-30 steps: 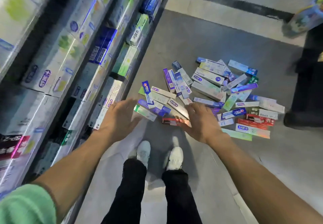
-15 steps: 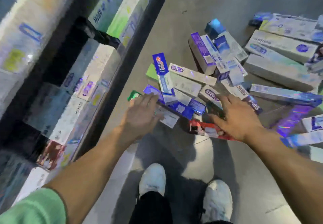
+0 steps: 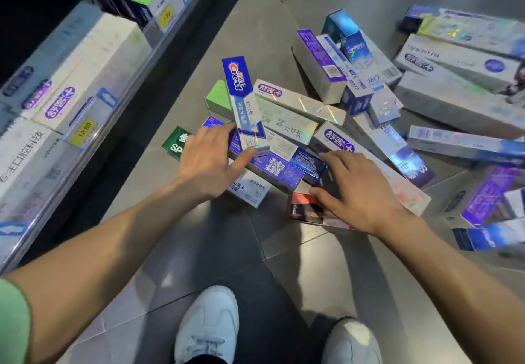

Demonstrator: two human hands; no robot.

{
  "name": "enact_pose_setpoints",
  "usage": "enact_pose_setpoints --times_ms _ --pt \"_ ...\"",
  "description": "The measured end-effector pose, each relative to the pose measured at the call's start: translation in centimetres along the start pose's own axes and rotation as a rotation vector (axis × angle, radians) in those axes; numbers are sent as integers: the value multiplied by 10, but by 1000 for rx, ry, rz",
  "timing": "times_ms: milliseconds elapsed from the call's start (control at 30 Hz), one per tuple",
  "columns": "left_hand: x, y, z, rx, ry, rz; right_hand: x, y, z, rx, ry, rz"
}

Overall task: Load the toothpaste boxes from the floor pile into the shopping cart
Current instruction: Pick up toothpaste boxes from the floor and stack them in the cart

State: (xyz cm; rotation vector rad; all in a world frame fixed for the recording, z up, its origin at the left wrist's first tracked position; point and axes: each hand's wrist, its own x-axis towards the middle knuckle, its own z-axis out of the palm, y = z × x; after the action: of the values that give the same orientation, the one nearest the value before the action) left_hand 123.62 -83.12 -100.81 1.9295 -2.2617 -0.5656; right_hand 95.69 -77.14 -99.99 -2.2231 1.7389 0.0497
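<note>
1. The toothpaste boxes (image 3: 287, 125) lie in a loose pile on the floor (image 3: 255, 22), right of the shelf (image 3: 85, 85); no shopping cart is in view.
2. The left hand (image 3: 207, 162), fingers spread and straight, rests on the near-left boxes under the blue Crest box (image 3: 244, 102).
3. The right hand (image 3: 358, 190) lies flat and relaxed over a red box (image 3: 306, 207) (nothing gripped).
4. By my judgement loading has barely started: the whole visible pile remains.

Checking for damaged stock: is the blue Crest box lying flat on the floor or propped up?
Propped: the Crest box lies slanted across other boxes, not on the floor.
</note>
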Motion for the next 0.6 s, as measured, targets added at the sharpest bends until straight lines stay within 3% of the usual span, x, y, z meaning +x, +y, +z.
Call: enact_pose_setpoints --times_ms 200,333,467,600 --pt "32 30 -6 -400 82 -374 -19 -1 5 21 -42 34" --pt "62 42 -3 -417 63 -501 -23 -4 14 41 -60 45" --pt "68 44 -1 -365 -5 -565 -28 -2 20 10 -110 62" --pt "56 44 -4 -453 63 -525 -35 -1 23 -8 -207 86"
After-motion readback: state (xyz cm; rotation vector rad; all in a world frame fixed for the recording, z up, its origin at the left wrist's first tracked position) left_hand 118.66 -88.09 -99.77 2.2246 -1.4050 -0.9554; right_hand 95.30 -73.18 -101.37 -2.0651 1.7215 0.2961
